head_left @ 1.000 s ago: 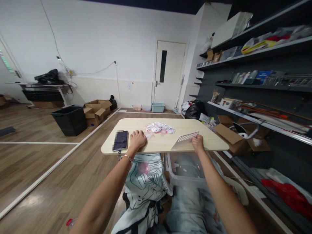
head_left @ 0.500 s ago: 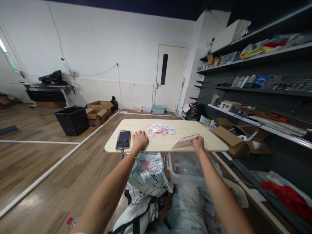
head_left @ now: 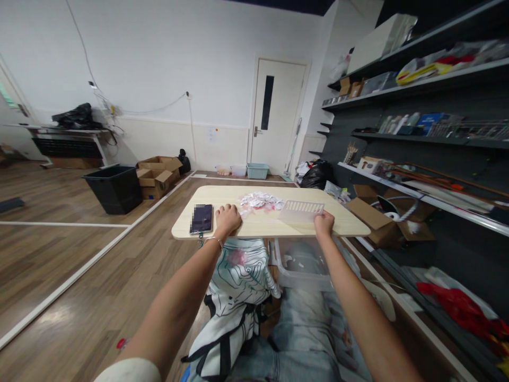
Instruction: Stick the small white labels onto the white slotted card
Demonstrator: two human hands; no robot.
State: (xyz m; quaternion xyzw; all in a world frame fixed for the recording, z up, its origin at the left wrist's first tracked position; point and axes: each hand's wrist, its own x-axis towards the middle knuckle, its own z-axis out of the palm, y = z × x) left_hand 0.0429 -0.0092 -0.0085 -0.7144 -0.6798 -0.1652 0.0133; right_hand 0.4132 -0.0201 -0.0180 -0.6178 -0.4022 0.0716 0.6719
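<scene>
A small light wooden table (head_left: 270, 227) stands in front of me. My left hand (head_left: 227, 218) rests on it as a closed fist, next to a dark phone (head_left: 201, 218) lying at its left. My right hand (head_left: 324, 222) grips the near corner of a flat translucent slotted tray (head_left: 301, 210), held tilted just above the tabletop. A heap of small white and pink paper pieces (head_left: 260, 201) lies mid-table between the hands, beyond them.
Under the table sit a clear plastic bin (head_left: 304, 265) and a patterned cloth (head_left: 238, 281). Dark shelving (head_left: 417, 138) full of goods lines the right wall. A black crate (head_left: 115, 188) and cardboard boxes (head_left: 157, 175) stand on the floor at left, a door (head_left: 274, 116) behind.
My right hand has lifted the slotted tray and swung it from lying slanted to nearly upright, broadside to me. The left fist has stayed put by the phone.
</scene>
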